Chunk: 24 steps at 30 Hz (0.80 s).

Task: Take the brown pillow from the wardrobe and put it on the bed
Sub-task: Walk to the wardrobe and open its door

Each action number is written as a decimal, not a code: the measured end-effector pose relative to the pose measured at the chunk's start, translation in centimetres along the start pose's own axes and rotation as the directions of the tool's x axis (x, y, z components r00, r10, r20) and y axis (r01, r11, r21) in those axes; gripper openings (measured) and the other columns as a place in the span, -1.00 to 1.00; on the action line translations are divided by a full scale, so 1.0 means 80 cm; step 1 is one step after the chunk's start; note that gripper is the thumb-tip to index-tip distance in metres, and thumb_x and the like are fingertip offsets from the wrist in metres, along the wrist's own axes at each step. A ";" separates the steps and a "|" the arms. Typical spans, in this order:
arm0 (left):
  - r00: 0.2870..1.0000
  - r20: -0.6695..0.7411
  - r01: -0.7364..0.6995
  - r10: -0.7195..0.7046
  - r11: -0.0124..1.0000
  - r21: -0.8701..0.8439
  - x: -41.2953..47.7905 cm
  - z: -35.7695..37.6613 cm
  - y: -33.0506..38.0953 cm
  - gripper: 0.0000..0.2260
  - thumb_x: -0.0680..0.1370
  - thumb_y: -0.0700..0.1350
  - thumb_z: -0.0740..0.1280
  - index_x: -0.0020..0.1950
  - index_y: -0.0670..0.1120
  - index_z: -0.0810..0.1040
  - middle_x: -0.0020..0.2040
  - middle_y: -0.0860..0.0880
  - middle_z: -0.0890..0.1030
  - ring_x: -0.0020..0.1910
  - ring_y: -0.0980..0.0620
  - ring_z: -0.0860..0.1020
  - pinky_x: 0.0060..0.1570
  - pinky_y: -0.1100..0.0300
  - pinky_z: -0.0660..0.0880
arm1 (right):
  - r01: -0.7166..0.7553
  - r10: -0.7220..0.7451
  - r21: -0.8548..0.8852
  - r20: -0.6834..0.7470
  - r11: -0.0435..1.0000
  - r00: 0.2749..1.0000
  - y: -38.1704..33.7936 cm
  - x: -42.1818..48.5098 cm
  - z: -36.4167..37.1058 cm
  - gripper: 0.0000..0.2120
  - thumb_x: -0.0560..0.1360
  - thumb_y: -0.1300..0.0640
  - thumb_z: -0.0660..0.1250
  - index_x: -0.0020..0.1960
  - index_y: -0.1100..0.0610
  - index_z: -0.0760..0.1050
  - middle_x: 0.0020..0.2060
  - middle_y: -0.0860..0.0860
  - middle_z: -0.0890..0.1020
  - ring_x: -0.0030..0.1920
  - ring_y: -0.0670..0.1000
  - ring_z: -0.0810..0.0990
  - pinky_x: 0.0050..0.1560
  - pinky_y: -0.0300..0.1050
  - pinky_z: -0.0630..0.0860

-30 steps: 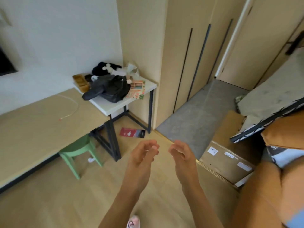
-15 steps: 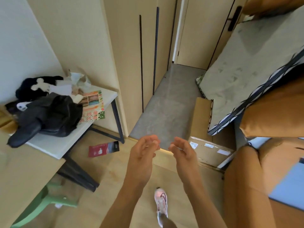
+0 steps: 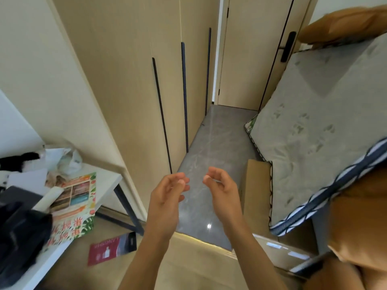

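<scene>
Both hands, left hand (image 3: 167, 197) and right hand (image 3: 223, 190), empty with fingers loosely curled; wardrobe (image 3: 167, 80) doors closed, so the pillow's hidden.

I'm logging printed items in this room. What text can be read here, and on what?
"LANCOIR", roughly, upside down and blurred: red and black packet on the floor.
Large red characters on the leaflet on the white table: too blurred to read.
White labels on the cardboard box: unreadable.

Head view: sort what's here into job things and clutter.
Job: wardrobe, doors shut; mattress; left hand and right hand, both empty.
Clutter: leaflet, red packet, black bag, cardboard box.
</scene>
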<state>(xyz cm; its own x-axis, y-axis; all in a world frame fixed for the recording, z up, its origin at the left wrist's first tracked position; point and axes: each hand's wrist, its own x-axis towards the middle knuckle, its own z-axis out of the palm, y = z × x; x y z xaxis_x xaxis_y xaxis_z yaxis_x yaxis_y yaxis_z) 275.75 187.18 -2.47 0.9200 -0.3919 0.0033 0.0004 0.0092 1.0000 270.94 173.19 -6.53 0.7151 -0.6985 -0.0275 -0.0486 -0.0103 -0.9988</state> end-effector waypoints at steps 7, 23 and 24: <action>1.000 0.000 0.019 -0.019 1.000 0.004 0.156 0.041 -0.009 -0.83 0.68 -0.13 0.26 0.16 -0.06 0.63 0.04 0.06 0.74 0.01 0.13 0.70 0.03 0.21 0.57 | -0.047 0.047 -0.007 -0.022 0.999 0.999 0.002 0.142 0.009 -0.75 0.63 0.10 0.40 0.31 0.03 0.58 0.17 -0.06 0.67 0.18 -0.11 0.62 0.02 -0.39 0.49; 0.999 0.021 -0.045 0.046 0.998 -0.044 0.603 0.118 0.017 -0.84 0.69 -0.12 0.25 0.11 0.01 0.64 0.08 -0.01 0.73 0.08 0.05 0.70 0.05 0.12 0.54 | 0.043 -0.044 -0.033 -0.047 0.999 0.998 -0.057 0.548 0.088 -0.85 0.65 0.06 0.37 0.12 -0.20 0.55 0.09 -0.07 0.70 0.13 -0.13 0.66 -0.02 -0.43 0.50; 0.999 0.017 -0.051 0.052 0.998 -0.036 0.622 0.121 0.016 -0.84 0.69 -0.12 0.25 0.12 0.02 0.64 0.08 0.00 0.73 0.08 0.07 0.70 0.04 0.14 0.53 | 0.043 -0.044 -0.024 -0.035 0.999 0.998 -0.057 0.569 0.095 -0.85 0.65 0.05 0.37 0.12 -0.20 0.55 0.09 -0.07 0.70 0.13 -0.13 0.66 -0.01 -0.42 0.51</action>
<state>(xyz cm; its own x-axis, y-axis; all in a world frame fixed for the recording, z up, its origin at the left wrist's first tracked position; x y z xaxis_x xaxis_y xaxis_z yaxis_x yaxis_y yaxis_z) 317.74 158.81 -0.93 0.9120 -0.4063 0.0553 -0.0327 0.0624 0.9975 308.96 146.88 -3.53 0.6919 -0.7218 0.0177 -0.0342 -0.0572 -0.9978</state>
